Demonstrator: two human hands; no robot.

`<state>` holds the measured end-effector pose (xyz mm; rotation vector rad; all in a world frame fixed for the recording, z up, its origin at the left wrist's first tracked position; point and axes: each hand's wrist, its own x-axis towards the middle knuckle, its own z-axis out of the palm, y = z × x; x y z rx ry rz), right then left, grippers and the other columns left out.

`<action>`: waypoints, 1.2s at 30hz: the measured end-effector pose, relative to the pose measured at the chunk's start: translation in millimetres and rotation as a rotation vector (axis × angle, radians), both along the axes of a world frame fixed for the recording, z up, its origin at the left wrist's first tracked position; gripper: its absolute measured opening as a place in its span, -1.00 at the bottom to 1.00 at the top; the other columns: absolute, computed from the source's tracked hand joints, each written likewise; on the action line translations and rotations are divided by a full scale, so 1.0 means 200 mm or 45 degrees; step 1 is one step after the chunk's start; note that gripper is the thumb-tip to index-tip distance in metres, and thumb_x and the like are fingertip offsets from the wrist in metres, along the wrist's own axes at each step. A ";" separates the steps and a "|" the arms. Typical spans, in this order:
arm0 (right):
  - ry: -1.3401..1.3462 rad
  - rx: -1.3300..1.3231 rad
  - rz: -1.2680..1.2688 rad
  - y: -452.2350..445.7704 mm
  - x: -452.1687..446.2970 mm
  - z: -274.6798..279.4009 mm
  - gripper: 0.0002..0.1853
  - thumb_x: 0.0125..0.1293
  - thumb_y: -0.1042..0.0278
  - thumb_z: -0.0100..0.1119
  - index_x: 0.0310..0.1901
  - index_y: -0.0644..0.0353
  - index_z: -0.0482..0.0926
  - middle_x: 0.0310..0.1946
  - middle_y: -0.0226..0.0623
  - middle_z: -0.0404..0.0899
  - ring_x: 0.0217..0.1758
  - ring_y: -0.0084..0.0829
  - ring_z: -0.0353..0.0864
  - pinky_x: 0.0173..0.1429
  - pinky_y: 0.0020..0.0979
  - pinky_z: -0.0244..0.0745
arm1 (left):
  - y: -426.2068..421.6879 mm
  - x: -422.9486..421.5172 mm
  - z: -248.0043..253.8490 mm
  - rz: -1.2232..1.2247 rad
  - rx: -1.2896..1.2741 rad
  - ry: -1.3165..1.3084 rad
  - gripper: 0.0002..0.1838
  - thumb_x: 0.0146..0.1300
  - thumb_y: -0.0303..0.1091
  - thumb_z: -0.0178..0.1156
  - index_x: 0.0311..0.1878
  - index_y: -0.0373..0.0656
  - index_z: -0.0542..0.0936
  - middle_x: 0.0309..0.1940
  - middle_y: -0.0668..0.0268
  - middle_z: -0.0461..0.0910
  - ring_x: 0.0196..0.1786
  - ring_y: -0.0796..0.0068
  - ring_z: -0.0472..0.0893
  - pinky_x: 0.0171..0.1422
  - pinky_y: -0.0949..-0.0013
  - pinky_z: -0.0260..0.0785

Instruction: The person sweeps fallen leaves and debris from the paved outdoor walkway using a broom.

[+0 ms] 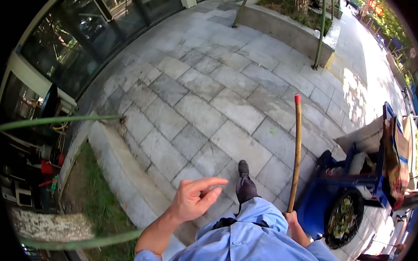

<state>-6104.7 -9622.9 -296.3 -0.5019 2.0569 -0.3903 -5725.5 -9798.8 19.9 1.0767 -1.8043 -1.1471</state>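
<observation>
My left hand (194,199) is raised in front of my blue shirt, its index finger and thumb apart with nothing between them. Low on the right side of my body, my right hand (290,219) is wrapped round a wooden stick (297,153). The stick stands nearly upright and has a red tip at its top end. Its lower end is hidden below my hand. Just right of that hand is a blue cart (312,200), with a round black container (330,219) of leaves at its side.
Grey paving (200,109) spreads ahead. A stone kerb (118,173) borders grass on the left, with green poles (60,121) across it. Glass doors (59,44) stand at upper left. A raised planter (283,31) with a tree and green supports is at the top.
</observation>
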 end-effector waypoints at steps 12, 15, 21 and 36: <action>-0.302 -0.006 -0.206 -1.88 0.10 0.12 -0.72 0.08 0.39 0.27 -0.62 0.30 0.40 -0.72 -0.28 0.37 -0.75 -0.37 0.38 -0.64 -0.28 0.38 | -1.29 0.29 -0.16 0.382 0.377 0.125 -0.80 0.22 -0.56 0.10 -0.11 -0.39 0.59 -0.70 0.39 0.48 -0.66 0.65 0.47 -0.55 0.58 0.25; -0.288 -0.013 -0.238 -2.33 0.16 0.06 -0.72 0.08 0.38 0.28 -0.62 0.29 0.40 -0.73 -0.28 0.37 -0.75 -0.38 0.39 -0.64 -0.28 0.38 | -1.65 0.43 -0.26 0.381 0.314 0.129 -0.80 0.22 -0.57 0.09 -0.12 -0.41 0.58 -0.69 0.39 0.47 -0.67 0.64 0.46 -0.56 0.58 0.24; 0.027 0.004 -0.007 -3.02 0.42 0.01 -0.74 0.07 0.35 0.30 -0.57 0.33 0.45 -0.70 -0.27 0.44 -0.72 -0.41 0.46 -0.66 -0.32 0.36 | -2.53 0.75 -0.24 0.460 0.301 0.214 -0.81 0.22 -0.57 0.07 -0.15 -0.44 0.57 -0.72 0.40 0.43 -0.69 0.64 0.43 -0.58 0.55 0.25; 0.019 0.082 0.252 -4.95 0.93 0.00 -0.59 -0.03 0.12 0.26 -0.54 0.44 0.60 -0.66 -0.06 0.58 -0.61 -0.29 0.63 -0.43 -0.34 0.54 | -4.65 1.02 -0.01 0.305 0.101 0.061 -0.82 0.21 -0.54 0.12 -0.16 -0.41 0.61 -0.73 0.37 0.47 -0.67 0.66 0.47 -0.56 0.58 0.25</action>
